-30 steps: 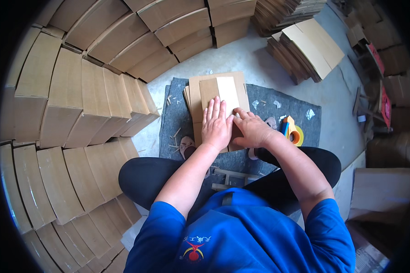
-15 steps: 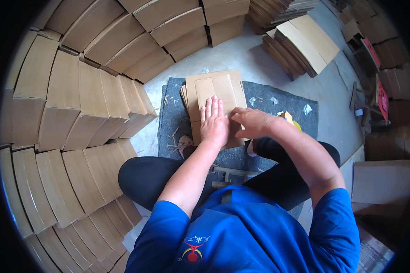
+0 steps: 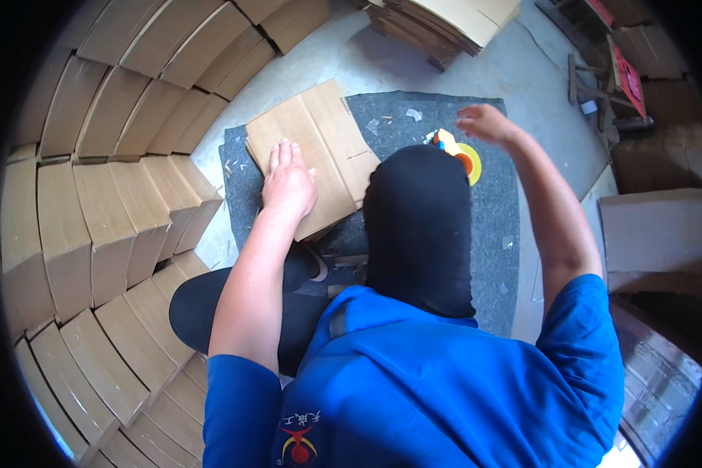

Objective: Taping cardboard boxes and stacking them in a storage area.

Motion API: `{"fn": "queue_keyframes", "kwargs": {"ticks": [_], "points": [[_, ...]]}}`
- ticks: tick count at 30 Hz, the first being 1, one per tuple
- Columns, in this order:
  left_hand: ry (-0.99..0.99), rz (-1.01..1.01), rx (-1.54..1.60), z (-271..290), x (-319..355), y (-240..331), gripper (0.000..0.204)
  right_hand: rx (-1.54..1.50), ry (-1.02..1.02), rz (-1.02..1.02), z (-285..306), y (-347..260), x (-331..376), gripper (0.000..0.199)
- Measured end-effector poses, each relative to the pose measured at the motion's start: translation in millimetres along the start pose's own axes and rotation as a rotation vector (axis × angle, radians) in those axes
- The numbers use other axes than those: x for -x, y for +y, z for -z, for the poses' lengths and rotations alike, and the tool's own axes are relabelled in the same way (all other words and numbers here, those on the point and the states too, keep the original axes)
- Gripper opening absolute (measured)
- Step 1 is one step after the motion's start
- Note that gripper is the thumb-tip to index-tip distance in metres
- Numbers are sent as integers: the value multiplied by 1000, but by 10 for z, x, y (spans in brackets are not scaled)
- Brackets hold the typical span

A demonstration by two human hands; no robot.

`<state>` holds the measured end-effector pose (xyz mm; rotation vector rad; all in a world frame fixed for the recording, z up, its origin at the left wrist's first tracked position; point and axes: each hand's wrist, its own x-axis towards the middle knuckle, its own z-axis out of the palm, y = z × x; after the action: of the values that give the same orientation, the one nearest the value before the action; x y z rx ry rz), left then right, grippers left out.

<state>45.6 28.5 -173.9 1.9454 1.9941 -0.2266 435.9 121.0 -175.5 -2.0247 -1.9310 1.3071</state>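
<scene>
A: What's been piled at far left?
B: Brown boxes [image 3: 105,234]. Next, the left hand [image 3: 290,181] is laid flat on the cardboard stack [image 3: 331,144], nothing gripped. The stack is set askew on a grey mat [image 3: 493,257].
A: And further right?
B: A yellow tape roll [image 3: 476,168], then the right hand [image 3: 487,124], raised near it, fingers bent. Can't be told if anything's pinched, tbh.

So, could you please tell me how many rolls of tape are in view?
1: the yellow roll of tape on the dark mat, just right of the raised knee and near the right hand. More could be hidden behind the knee.
</scene>
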Motion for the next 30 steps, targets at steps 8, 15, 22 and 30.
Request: {"fn": "queue_keyframes", "kwargs": {"ticks": [8, 15, 22, 30], "points": [[-358, 73, -184, 494, -141, 6, 67, 249, 124, -467, -1554, 974, 14, 49], [-591, 19, -227, 722, -318, -11, 65, 425, 292, -321, -1869, 1031, -80, 54], [-583, -45, -171, 743, -281, 62, 63, 408, 111, -434, -1837, 925, -328, 59], [-483, -23, -152, 597, -219, 1, 73, 112, 360, -331, -1528, 1109, -324, 42]]}}
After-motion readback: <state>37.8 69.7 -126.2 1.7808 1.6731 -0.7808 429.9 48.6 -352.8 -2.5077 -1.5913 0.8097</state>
